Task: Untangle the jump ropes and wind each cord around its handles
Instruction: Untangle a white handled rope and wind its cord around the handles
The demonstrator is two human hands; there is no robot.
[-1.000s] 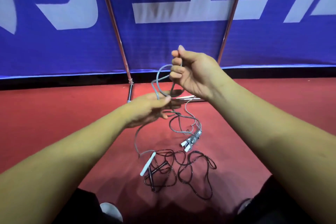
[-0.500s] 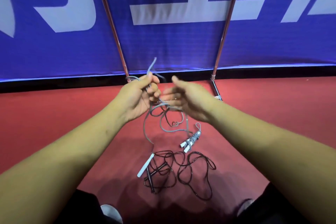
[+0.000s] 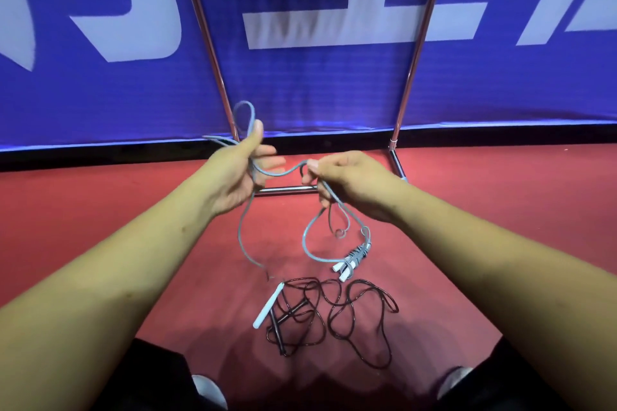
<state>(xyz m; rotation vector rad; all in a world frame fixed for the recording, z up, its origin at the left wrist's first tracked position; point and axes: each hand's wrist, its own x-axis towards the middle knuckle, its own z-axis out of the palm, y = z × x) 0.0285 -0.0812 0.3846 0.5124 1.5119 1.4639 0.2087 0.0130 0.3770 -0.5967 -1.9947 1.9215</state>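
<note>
Left hand (image 3: 238, 173) fingers curl around grey cord (image 3: 277, 173), loop above thumb. Right hand (image 3: 347, 182) fingertips pinch same cord; slack hangs below.

Floor (image 3: 100, 217): flat red, no pattern. Far banner (image 3: 100, 100): deep blue with big white block lettering. Black strip (image 3: 100, 160) along its foot. Frame poles (image 3: 421, 37): shiny chrome. Raised cord (image 3: 280, 173): pale grey-blue. Wrapped handles (image 3: 351, 260), right of centre: white, banded with grey-blue turns. Lone handle (image 3: 268, 309), near left: white. Tangled rope (image 3: 354, 290), nearest: black. Trousers (image 3: 150, 377): black. Shoe tips (image 3: 208, 390): white.
</note>
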